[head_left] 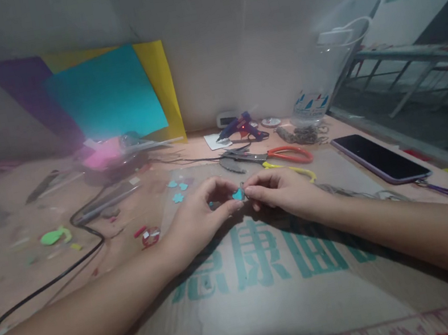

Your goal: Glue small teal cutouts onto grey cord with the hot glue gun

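Teal foam piece [238, 194], orange-handled scissors [267, 155]

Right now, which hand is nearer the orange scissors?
Right. The right hand lies just below the scissors; the left hand sits farther off, down and to their left.

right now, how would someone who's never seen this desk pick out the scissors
Start at the cardboard sheet with big teal printed characters that covers the desk in front of the person. Just past its far edge, beyond the two hands, the scissors lie flat beside a blue glue gun. They are the only tool there with bright orange loop handles and dark blades pointing left.
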A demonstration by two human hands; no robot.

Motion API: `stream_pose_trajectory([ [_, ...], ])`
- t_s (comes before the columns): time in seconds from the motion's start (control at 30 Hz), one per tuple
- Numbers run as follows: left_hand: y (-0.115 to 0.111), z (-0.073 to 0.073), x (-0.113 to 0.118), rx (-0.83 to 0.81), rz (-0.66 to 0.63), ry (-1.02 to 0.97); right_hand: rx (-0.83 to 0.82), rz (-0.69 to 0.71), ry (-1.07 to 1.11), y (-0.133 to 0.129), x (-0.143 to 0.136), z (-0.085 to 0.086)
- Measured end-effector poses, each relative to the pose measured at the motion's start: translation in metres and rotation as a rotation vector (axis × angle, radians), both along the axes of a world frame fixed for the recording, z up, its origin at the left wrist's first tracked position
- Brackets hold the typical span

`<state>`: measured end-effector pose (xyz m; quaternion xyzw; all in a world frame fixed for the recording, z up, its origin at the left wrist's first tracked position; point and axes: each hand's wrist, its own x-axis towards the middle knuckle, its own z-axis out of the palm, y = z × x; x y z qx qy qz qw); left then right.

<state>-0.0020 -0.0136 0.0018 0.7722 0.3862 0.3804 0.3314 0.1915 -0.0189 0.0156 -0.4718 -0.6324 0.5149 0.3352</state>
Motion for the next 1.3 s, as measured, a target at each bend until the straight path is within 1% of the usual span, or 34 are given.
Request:
stream_pose_trajectory([
  [0.1, -0.0011, 0.0006, 0.0001, -0.002, 0.004, 0.009, -0.044, 0.009, 0.037, -0.0003, -0.0002, 0.001],
  [0.23, -0.0017, 0.0018, -0.0004, -0.066, -0.045, -0.027, -0.061, 0.017, 0.093, -0.0003, -0.0002, 0.0003],
  [0.3, -0.0011, 0.0022, -0.0012, -0.035, -0.039, -0.025, -0.066, 0.027, 0.121, 0.0005, 0.0003, -0.0017],
  [0.4, 0.0002, 0.002, -0.0022, 0.044, 0.007, -0.001, -0.059, 0.05, 0.139, 0.0019, 0.0012, -0.0051],
  [0.5, 0.0009, 0.001, -0.002, 0.028, 0.023, -0.019, -0.051, 0.091, 0.152, 0.0017, 0.0015, -0.0058],
  [0.57, 0.0009, 0.0001, -0.0009, -0.011, 0.021, -0.051, -0.013, 0.115, 0.108, 0.001, 0.0015, -0.0041],
  [0.63, 0.001, -0.0009, 0.0006, -0.042, 0.018, -0.094, 0.068, 0.117, 0.026, 0.0004, 0.0017, -0.0019],
  [0.7, 0.0013, -0.0017, 0.0021, -0.048, 0.023, -0.131, 0.154, 0.111, -0.031, 0.0002, 0.0021, -0.0005],
  [0.77, 0.0018, -0.0023, 0.0029, -0.036, 0.026, -0.137, 0.199, 0.115, -0.052, 0.0004, 0.0026, -0.0007],
  [0.87, 0.0023, -0.0023, 0.0024, -0.002, 0.029, -0.112, 0.191, 0.096, -0.072, 0.001, 0.0031, -0.0027],
  [1.0, 0.0016, -0.0004, 0.0008, 0.071, 0.052, -0.049, 0.1, 0.041, -0.05, 0.0024, 0.0032, -0.005],
  [1.1, -0.0008, 0.0017, 0.0008, 0.152, 0.066, 0.026, 0.049, 0.043, -0.047, 0.0033, 0.0026, -0.005],
  [1.2, -0.0041, 0.0022, 0.001, 0.234, 0.064, 0.102, 0.043, 0.052, -0.035, 0.0027, 0.0007, -0.0042],
  [1.3, -0.0062, -0.0003, 0.0, 0.289, 0.052, 0.138, 0.051, 0.082, -0.011, 0.0008, -0.0017, -0.0034],
])
